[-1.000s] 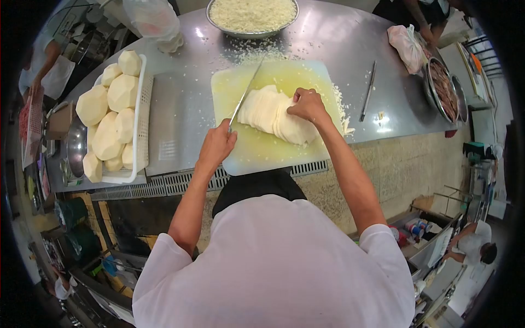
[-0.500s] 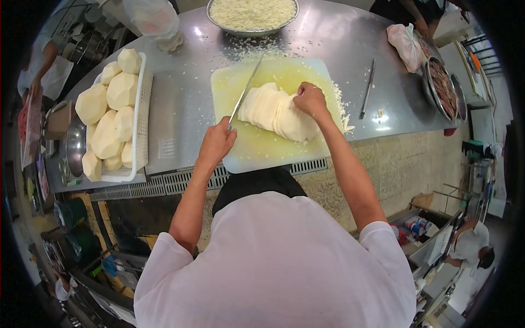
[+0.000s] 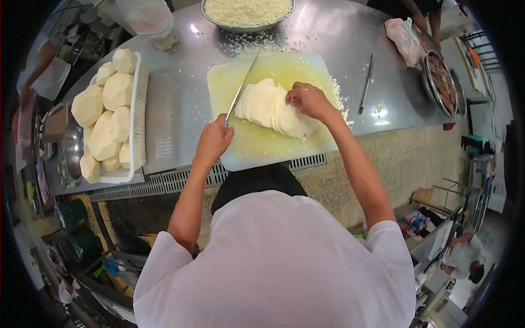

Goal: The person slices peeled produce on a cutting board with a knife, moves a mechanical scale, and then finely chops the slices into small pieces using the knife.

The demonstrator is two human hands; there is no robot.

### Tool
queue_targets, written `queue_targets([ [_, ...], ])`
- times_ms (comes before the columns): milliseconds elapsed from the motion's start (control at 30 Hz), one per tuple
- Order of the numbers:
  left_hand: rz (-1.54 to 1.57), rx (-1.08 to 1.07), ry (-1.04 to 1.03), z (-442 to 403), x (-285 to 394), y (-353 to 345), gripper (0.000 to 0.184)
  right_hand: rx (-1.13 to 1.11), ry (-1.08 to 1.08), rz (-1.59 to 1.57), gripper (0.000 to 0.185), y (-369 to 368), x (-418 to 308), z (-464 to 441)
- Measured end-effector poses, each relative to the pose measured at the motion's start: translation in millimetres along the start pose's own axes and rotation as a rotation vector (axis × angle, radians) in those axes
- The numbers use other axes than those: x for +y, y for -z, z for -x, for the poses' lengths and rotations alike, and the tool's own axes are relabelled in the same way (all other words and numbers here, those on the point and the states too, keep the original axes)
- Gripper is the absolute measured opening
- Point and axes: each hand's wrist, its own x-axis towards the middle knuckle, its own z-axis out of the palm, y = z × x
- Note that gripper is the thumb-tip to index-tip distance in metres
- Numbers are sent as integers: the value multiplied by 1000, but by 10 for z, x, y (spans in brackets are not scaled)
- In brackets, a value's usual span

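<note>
My left hand [image 3: 214, 140] is wrapped round the handle of a long knife [image 3: 244, 85], whose blade slants away over the left part of the cutting board [image 3: 240, 158]. Just right of the blade, a peeled white root vegetable lies cut into thin slices [image 3: 269, 107] that lean on each other in a row. My right hand [image 3: 308, 100] is at the upper right of these slices, fingers curled together against them; the fingertips are partly hidden. Small white bits are scattered over the board and around its far edge.
A white basket [image 3: 140, 112] of large peeled roots [image 3: 104, 143] stands at left. Beyond the board sits a bowl [image 3: 249, 27] of chopped white pieces. A thin metal rod-like tool [image 3: 367, 85], a plastic bag [image 3: 406, 42] and a meat-filled bowl [image 3: 441, 85] are at right. Other people work nearby.
My right hand has shifted slightly left along the slices, its fingers now lower and curled nearer their middle. The knife stays left of the slices in my left hand. The view has drifted slightly.
</note>
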Motion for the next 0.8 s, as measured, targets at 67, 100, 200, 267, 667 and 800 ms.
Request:
queue_targets([
  [67,-14,-8,7,2,18,10,31,-8,24,-5,10,22,-1,-11],
  [100,-23,-6,2,3,18,10,31,-16,49,-9,10,27,6,-19],
  [200,-30,-3,-13,5,6,9,31,-56,83,-2,9,56,16,-47],
  [267,-27,0,-22,5,-16,0,31,-78,93,-16,10,89,25,-53],
  [667,17,-13,11,12,9,27,35,-174,197,-45,21,31,155,-129],
  [800,1,-25,35,14,52,52,36,-120,134,-360,23,-23,229,-124],
])
